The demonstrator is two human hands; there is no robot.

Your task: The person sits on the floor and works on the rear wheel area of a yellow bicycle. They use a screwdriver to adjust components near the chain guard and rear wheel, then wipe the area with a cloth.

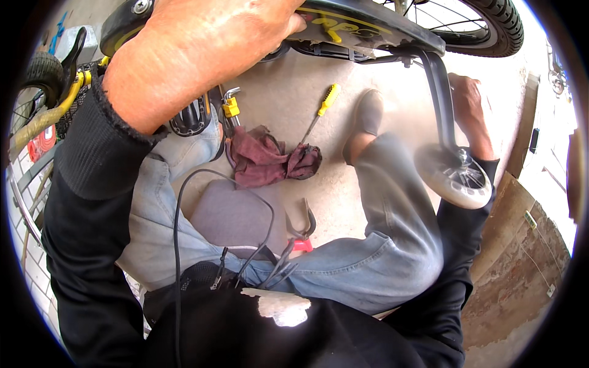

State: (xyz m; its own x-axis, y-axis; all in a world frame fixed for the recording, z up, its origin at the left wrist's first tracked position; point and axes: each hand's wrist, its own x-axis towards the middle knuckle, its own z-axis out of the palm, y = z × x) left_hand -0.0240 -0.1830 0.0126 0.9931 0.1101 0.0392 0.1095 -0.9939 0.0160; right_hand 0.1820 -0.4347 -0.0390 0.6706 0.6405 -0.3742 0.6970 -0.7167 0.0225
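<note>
My left hand (196, 49) is close to the camera, its fingers curled over the black-and-yellow mudguard (362, 24) of a small bicycle. My right hand (469, 113) grips the black bracket arm (442, 92) of a white training wheel (454, 178); its fingers are partly hidden behind the bracket. The bicycle's rear tyre (491, 30) sits at the top right. I am seated, with my jeans-clad legs (392, 233) below the bike.
On the concrete floor lie a yellow-handled screwdriver (322, 110), a dark red rag (270, 159), a yellow-and-grey tool (230, 107) and pliers with red grips (300, 230). A second bicycle with a yellow frame (49, 110) stands at left. A black cable (178, 245) hangs from my chest.
</note>
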